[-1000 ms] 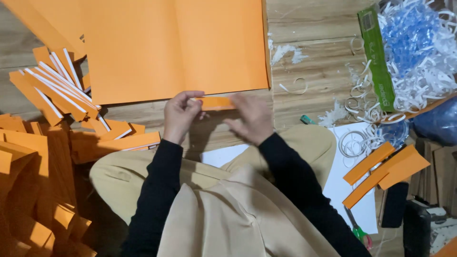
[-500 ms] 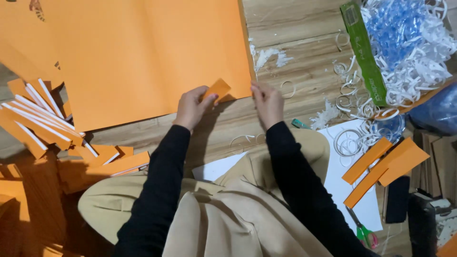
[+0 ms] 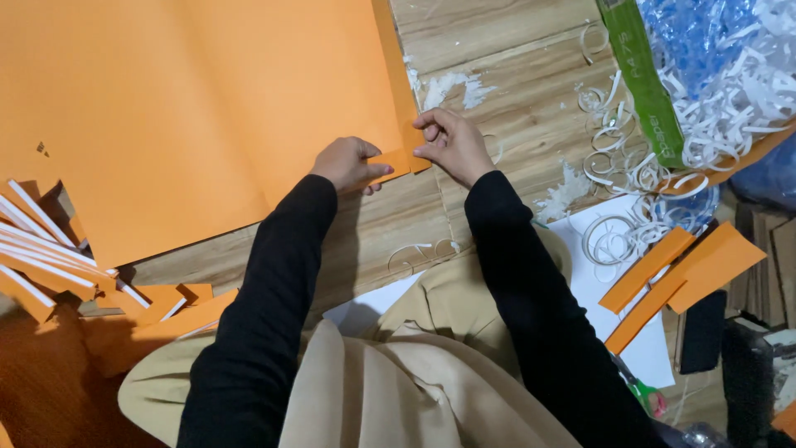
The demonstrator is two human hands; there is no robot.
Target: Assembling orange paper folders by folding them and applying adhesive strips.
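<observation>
A heap of folded orange strips (image 3: 50, 265) lay at the far left, beside the big orange sheet (image 3: 191, 108) spread on the wooden floor (image 3: 497, 50). The left hand (image 3: 344, 163) pressed its closed fingers on a small orange strip (image 3: 396, 163) at the sheet's lower right corner; the right hand (image 3: 452, 145) pinched that strip's other end. It could have creased crooked (the sheet looked free to slide). White paper curls (image 3: 622, 158) littered the right.

You sit over a wood-plank floor (image 3: 497, 50) with pale grain, lit warm and evenly from above. White paper curls (image 3: 613, 158) litter it at your right, and shadow deepens toward the lower left corner.
</observation>
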